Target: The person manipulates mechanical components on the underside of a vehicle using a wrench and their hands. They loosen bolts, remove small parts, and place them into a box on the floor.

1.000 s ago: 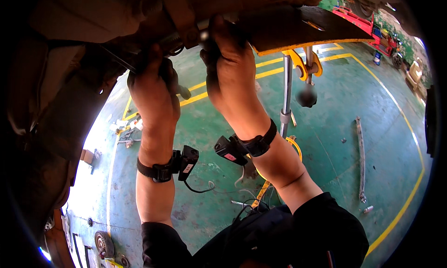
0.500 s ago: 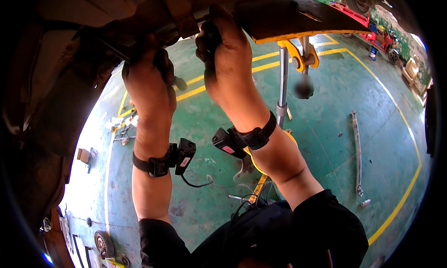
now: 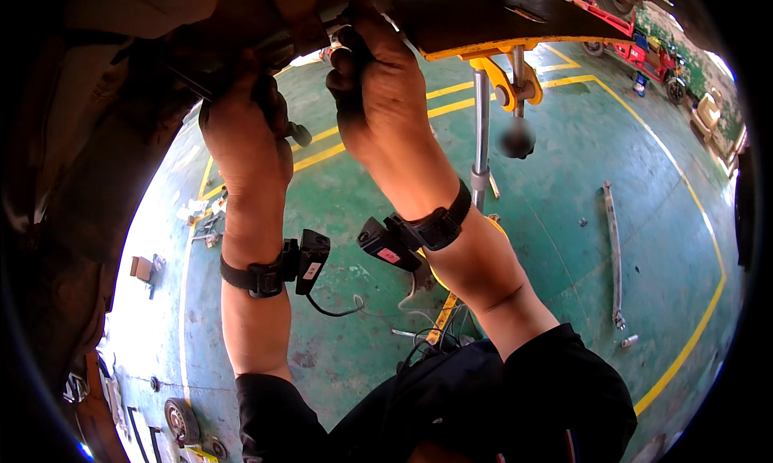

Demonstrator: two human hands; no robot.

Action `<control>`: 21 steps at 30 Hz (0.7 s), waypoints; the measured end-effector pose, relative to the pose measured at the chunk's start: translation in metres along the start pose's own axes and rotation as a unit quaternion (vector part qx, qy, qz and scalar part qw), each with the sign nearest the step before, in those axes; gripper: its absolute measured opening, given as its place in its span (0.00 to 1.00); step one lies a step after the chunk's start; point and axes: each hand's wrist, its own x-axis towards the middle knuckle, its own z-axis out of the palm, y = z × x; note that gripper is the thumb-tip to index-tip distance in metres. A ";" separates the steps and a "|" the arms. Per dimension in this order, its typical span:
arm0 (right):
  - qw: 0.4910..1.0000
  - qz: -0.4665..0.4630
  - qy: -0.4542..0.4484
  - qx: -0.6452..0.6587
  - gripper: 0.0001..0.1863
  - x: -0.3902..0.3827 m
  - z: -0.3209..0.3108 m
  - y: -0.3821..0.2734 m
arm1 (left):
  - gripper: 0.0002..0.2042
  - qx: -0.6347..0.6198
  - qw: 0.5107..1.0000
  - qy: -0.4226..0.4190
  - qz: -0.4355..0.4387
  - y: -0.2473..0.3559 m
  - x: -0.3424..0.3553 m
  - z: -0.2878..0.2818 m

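Both my arms reach up to the dark underside of a vehicle (image 3: 88,133). My left hand (image 3: 241,137) is closed in the shadow beside a thin rod. A rounded grey end (image 3: 300,134) of some object sticks out beside its fingers; the rest of that object is hidden. To its right, my right hand (image 3: 382,84) is raised with the fingers curled in, close to a dark bracket (image 3: 306,32). A small shiny part (image 3: 328,52) shows by its fingertips. What these fingers grip is too dark to make out. Each forearm wears a black strapped device (image 3: 312,262).
A yellow-edged dark plate (image 3: 483,28) hangs at upper right, above a lifting stand with a chrome post (image 3: 481,133) and a yellow clamp (image 3: 507,84). Below lie cables, a long metal shaft (image 3: 613,254), a wheel (image 3: 181,420) and a cardboard box (image 3: 141,267). A red tricycle (image 3: 644,52) stands beyond.
The whole view has shifted slightly, so the floor and stand sit a little higher and further left. My right fingers have shifted slightly, and the shiny part beside them shows more. Both hands stay closed overhead.
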 end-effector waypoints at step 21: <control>0.994 -0.049 -0.019 -0.093 0.06 -0.003 -0.001 -0.002 | 0.09 -0.001 1.000 0.003 0.011 0.000 0.001 0.002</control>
